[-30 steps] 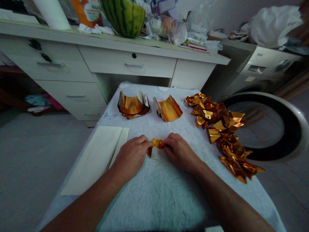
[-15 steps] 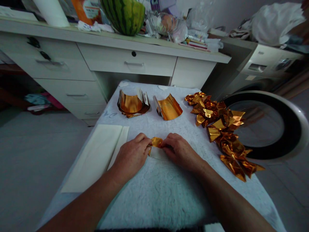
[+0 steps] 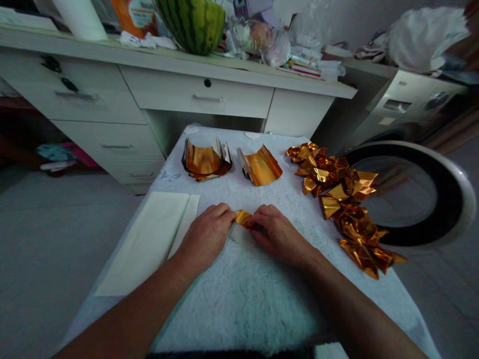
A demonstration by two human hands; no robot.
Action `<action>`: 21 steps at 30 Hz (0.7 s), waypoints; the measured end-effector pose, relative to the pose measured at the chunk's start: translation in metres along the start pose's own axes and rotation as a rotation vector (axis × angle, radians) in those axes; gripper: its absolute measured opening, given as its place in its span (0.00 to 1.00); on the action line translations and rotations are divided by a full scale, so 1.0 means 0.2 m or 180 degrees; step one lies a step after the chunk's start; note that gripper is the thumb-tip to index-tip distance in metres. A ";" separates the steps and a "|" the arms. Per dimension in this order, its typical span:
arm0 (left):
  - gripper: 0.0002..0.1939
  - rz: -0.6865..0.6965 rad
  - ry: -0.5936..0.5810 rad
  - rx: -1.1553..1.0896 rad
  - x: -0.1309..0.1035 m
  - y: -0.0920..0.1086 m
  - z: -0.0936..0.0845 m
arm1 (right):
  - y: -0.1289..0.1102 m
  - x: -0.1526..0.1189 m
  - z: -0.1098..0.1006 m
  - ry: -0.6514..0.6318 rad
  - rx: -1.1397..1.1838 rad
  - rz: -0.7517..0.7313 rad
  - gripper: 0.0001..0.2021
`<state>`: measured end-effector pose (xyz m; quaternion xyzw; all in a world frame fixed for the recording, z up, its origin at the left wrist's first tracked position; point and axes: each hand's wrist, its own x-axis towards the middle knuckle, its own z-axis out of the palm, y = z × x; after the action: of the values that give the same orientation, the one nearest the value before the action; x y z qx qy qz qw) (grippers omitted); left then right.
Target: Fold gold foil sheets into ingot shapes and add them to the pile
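Note:
Between my two hands is a small piece of gold foil paper [image 3: 243,218], pale on its underside. My left hand [image 3: 211,232] pinches its left end, and my right hand [image 3: 275,229] grips the right end with bent fingers. The fingertips hide both ends of the paper. Beyond my hands lie two curled stacks of gold foil sheets, a thicker left stack [image 3: 204,160] and a thinner right stack [image 3: 262,167]. To the right, a row of folded gold foil pieces [image 3: 339,194] runs along the table's edge.
A folded cream paper [image 3: 149,239] lies at the left on the cloth-covered table [image 3: 239,299]. Behind stands a white drawer desk [image 3: 198,94] bearing a cut watermelon [image 3: 190,25] and plastic bags. The open washing machine door [image 3: 445,194] reaches close to the table's right side.
The gold foil paper has tilted between my hands, its right end now lower. My left fingers have shifted slightly up, and the stacks and folded pieces stay where they were.

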<state>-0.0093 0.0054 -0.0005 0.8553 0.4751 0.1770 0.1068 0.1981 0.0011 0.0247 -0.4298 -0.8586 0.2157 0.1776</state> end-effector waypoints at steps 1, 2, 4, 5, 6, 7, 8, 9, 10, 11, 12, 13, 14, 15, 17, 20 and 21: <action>0.12 0.0031 -0.0043 0.0093 0.00 0.00 0.00 | 0.00 0.00 0.00 -0.0007 0.0003 -0.0022 0.08; 0.12 0.0059 -0.0089 0.0156 0.00 0.01 0.00 | 0.00 0.00 -0.01 -0.0022 0.0011 -0.0053 0.08; 0.13 0.0098 -0.0157 0.0190 -0.01 0.02 0.00 | 0.00 0.00 -0.03 -0.0118 0.0039 -0.0108 0.08; 0.14 0.0121 -0.0180 0.0176 -0.01 0.02 0.00 | 0.00 0.00 -0.04 -0.0202 0.0054 -0.0124 0.09; 0.14 0.0152 -0.0197 0.0155 -0.01 0.02 0.00 | 0.00 0.00 -0.05 -0.0297 0.0066 -0.0133 0.09; 0.15 0.0188 -0.0207 0.0130 -0.01 0.02 0.00 | 0.00 -0.01 -0.06 -0.0396 0.0071 -0.0134 0.10; 0.15 0.0220 -0.0209 0.0102 -0.01 0.03 0.00 | 0.01 -0.01 -0.07 -0.0481 0.0070 -0.0127 0.11; 0.16 0.0243 -0.0206 0.0072 -0.01 0.03 0.00 | 0.01 -0.01 -0.08 -0.0546 0.0061 -0.0123 0.13; 0.16 0.0259 -0.0196 0.0034 -0.01 0.03 0.00 | 0.02 -0.01 -0.08 -0.0591 0.0048 -0.0128 0.15; 0.17 0.0270 -0.0186 -0.0013 -0.02 0.03 0.00 | 0.02 -0.01 -0.08 -0.0621 0.0036 -0.0139 0.16; 0.17 0.0276 -0.0179 -0.0076 -0.02 0.03 0.00 | 0.03 -0.02 -0.09 -0.0644 0.0028 -0.0150 0.17; 0.16 0.0281 -0.0184 -0.0157 -0.02 0.03 0.00 | 0.03 -0.02 -0.09 -0.0668 0.0027 -0.0161 0.17; 0.15 0.0280 -0.0195 -0.0254 -0.02 0.03 -0.01 | 0.03 -0.02 -0.09 -0.0689 0.0031 -0.0169 0.17; 0.14 0.0267 -0.0210 -0.0358 -0.03 0.03 -0.02 | 0.04 -0.02 -0.08 -0.0701 0.0036 -0.0170 0.16; 0.13 0.0208 -0.0236 -0.0548 -0.03 0.04 -0.03 | 0.04 -0.02 -0.08 -0.0685 0.0030 -0.0177 0.17; 0.12 0.0111 -0.0277 -0.0727 -0.03 0.06 -0.05 | 0.04 -0.02 -0.07 -0.0586 -0.0006 -0.0246 0.19; 0.11 0.0079 -0.0310 -0.0767 -0.03 0.06 -0.05 | 0.04 -0.02 -0.07 -0.0564 -0.0014 -0.0262 0.20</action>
<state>-0.0073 -0.0064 0.0125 0.8497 0.4340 0.1924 0.2295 0.2130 0.0047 0.0315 -0.3737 -0.8884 0.2436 0.1088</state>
